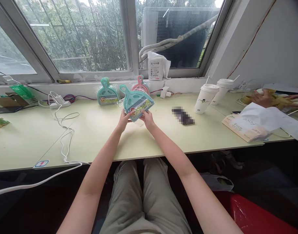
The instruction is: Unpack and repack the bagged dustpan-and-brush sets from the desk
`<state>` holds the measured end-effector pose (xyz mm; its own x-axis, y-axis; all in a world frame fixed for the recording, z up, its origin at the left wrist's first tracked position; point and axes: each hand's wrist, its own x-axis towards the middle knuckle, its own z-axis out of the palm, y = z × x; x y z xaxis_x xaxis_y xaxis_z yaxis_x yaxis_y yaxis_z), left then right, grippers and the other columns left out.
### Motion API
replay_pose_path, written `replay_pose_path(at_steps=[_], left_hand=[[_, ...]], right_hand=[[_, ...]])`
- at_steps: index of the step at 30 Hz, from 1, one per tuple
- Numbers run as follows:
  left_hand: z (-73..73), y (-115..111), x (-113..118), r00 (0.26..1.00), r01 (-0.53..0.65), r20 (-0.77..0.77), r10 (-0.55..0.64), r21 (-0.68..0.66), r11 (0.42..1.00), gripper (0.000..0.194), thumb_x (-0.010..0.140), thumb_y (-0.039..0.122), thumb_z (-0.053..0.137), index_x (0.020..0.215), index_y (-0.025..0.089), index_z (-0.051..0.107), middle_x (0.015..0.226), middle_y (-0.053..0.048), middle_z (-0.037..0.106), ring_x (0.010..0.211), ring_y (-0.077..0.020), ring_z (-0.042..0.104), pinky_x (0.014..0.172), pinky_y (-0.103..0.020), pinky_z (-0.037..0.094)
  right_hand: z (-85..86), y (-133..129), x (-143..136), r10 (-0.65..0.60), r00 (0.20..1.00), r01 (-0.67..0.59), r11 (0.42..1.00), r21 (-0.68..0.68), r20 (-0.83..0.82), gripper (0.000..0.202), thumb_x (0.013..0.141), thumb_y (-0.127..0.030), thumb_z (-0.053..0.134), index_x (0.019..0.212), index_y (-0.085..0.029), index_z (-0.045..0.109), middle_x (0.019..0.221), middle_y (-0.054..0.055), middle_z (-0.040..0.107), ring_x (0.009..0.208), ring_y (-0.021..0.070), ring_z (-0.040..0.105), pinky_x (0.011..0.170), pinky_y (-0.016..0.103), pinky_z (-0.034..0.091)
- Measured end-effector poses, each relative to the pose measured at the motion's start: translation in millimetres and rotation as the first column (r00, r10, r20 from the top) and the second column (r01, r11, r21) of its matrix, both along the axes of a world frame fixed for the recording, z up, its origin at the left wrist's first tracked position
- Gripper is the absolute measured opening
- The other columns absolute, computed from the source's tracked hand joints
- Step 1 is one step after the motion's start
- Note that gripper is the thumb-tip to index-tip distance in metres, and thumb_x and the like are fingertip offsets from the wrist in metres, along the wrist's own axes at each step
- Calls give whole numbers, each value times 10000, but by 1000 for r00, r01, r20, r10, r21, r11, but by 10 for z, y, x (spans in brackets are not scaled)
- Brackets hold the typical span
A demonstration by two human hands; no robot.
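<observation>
I hold a teal mini dustpan-and-brush set [136, 101] in clear plastic wrap above the pale green table [95, 136]. My left hand [124, 119] grips its lower left edge and my right hand [146, 117] grips its lower right edge. Its handle points up and to the left. Behind it, a green wrapped set [107, 92] and a pink wrapped set [140, 86] lean against the window ledge.
Two white paper cups with straws [207, 97] stand to the right, next to a dark phone [183, 116]. A white power strip [58, 103] and cable [64, 136] lie at left. Another person's hands [268, 97] and a paper bag [246, 125] are at far right.
</observation>
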<state>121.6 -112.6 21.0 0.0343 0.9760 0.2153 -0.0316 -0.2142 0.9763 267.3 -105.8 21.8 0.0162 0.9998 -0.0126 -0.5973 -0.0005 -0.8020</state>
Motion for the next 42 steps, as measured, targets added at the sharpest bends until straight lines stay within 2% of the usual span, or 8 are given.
replay_pose_path(at_steps=[14,19,22,24,27,29,35,42], left_hand=[[42,-87,28,991,110,76,-107,-25,994,652,747,406,700,1264,275,324,1199,-75,626,741,-194,706,653,-387,609],[49,-10,-53,981,38,192,-24,-68,997,591,725,292,667,1239,267,378,1148,-61,638,730,-196,700,575,-349,605],[64,64,-152,940,-80,320,115,-119,990,564,722,204,602,1241,268,389,1123,-42,647,771,-180,693,550,-297,595],[71,97,-214,913,-126,365,182,-173,977,526,728,178,566,1230,238,420,1061,-44,660,742,-161,683,518,-253,571],[75,100,-267,919,-85,355,169,-242,967,436,733,183,546,1166,161,496,915,-64,671,624,-156,666,420,-205,493],[76,80,-275,928,-34,352,123,-248,968,394,736,189,540,1126,133,528,847,-69,670,564,-156,653,379,-198,456],[57,42,-289,964,84,266,-7,-279,957,351,761,203,542,1095,95,550,754,-71,657,502,-149,629,362,-203,448],[25,12,-289,980,197,43,-192,-243,950,495,794,299,634,1230,131,472,884,-107,699,537,-160,662,415,-216,479]], right_hand=[[39,-9,29,5,999,-3,999,-36,40,78,911,-175,531,957,-163,593,803,29,718,695,143,686,711,287,602],[111,42,231,133,953,-128,991,-37,272,153,924,-244,544,873,-125,625,772,84,717,666,170,703,730,326,602],[97,67,389,-31,820,12,999,37,572,195,934,-189,473,914,-124,655,890,113,727,741,178,712,782,345,591],[60,77,464,-256,612,136,966,219,748,281,896,-82,447,1053,-161,665,1071,110,706,937,207,694,877,380,561],[-1,99,523,-532,293,72,841,536,795,535,828,-7,482,1280,-271,592,1420,55,518,1317,245,466,1044,440,454],[-30,129,542,-617,215,-2,775,632,757,534,829,-41,531,1290,-302,594,1490,19,438,1387,243,364,1099,458,390],[-70,248,595,-626,396,94,756,648,672,153,883,-261,599,874,-250,751,1164,35,689,1131,218,581,1052,397,403],[-17,154,623,-521,551,181,837,517,651,125,851,-319,628,846,-234,719,1174,45,666,1149,202,565,1065,372,376]])
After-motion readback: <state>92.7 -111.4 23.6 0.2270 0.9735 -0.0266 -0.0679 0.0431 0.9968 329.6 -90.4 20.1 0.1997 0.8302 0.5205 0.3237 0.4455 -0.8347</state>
